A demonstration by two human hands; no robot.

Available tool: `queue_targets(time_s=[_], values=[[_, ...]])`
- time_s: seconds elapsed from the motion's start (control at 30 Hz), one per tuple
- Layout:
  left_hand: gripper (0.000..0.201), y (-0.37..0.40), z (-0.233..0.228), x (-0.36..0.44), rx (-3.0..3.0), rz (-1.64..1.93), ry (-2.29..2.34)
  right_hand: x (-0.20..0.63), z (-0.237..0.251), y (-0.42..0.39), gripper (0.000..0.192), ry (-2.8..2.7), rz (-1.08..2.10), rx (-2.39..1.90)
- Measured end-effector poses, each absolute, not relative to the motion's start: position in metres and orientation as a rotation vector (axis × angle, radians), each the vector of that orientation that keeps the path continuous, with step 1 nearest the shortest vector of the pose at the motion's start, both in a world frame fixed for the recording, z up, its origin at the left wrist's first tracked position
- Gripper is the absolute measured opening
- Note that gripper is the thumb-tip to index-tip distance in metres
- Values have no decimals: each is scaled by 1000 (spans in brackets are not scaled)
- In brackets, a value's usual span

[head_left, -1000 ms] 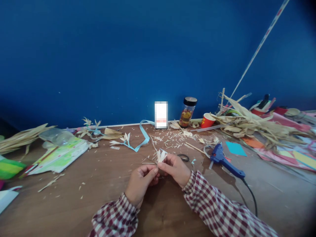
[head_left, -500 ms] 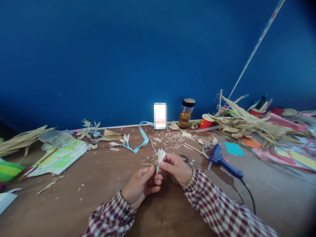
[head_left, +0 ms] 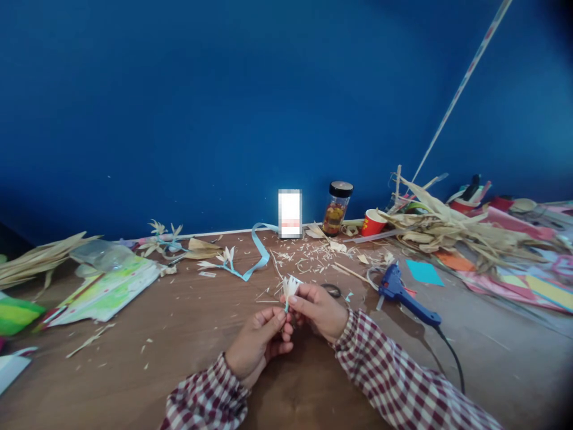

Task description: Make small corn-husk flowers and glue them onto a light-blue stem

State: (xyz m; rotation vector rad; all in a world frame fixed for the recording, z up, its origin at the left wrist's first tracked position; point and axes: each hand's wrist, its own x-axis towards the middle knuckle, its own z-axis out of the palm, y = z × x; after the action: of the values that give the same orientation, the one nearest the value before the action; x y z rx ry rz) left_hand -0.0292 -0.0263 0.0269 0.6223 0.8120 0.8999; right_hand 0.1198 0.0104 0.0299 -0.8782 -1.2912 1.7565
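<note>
Change: husk flower (head_left: 290,287) rode lower than half a second before, nearer the table (head_left: 188,334); petals fanned wider than a second ago.
Meaning: looked like shaping or binding of the stem, under way rather than finished.
Left hand (head_left: 259,345): fingers curled shut, thumb and forefinger pinched on the stem end below the petals.
Right hand (head_left: 319,309): fingertips clamped on the flower base, just under the petals.
Flower position: held between both hands, above the table, near centre.
Count, flowers: one in hand; one on the blue ribbon (head_left: 261,251); a small cluster at back left, number unclear.
Count, tools: one glue gun (head_left: 405,294); one pair of scissors (head_left: 332,290), partly hidden.
Count, vessels: one jar (head_left: 337,208); one red cup (head_left: 372,222).
Count, husks: one loose pile (head_left: 447,230), not countable.
</note>
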Motion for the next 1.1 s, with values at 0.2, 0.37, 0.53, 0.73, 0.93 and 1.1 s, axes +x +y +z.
queue_targets(time_s=[0.2, 0.37, 0.53, 0.73, 0.93, 1.1], values=[[21, -29, 31, -26, 761, 893, 898, 120, 34, 11, 27, -1291, 1701, -961], [23, -28, 30, -27, 862, 941, 976, 119, 36, 10, 24, -1418, 1641, -907], [21, -27, 25, -27, 912, 982, 986, 117, 34, 9, 24, -1457, 1622, -909], [26, -27, 26, -25, 823, 948, 987, 118, 33, 11, 27, -1438, 1553, -986], [19, -26, 26, -25, 830, 991, 973, 119, 32, 12, 27, -1498, 1542, -974], [19, -25, 24, -26, 820, 992, 987, 119, 34, 11, 26, -1538, 1543, -962]])
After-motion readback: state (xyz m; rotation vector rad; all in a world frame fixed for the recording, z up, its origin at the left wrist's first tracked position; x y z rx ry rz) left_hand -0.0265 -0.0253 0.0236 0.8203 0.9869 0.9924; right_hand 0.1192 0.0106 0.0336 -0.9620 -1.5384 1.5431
